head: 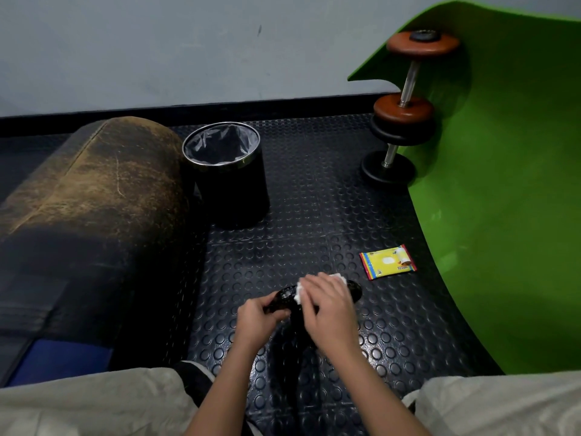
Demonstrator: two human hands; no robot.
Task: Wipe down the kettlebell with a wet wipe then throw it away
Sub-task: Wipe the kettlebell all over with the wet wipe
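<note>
Head view, lower centre: kettlebell point(284, 298) on the studded floor point(314, 215). Left hand point(256, 319) fingers curl round its handle end; right hand point(327, 309) presses the wet wipe point(298, 292) on top, fingers flat, together. Judgement: brace firmly, wipe all round. Bin point(226, 171) upper centre, open floor between.

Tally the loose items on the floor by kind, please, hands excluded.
Kettlebell: 1
Wet wipe: 1
Wipes packet: 1
Waste bin: 1
Dumbbells: 2
Total: 6
</note>
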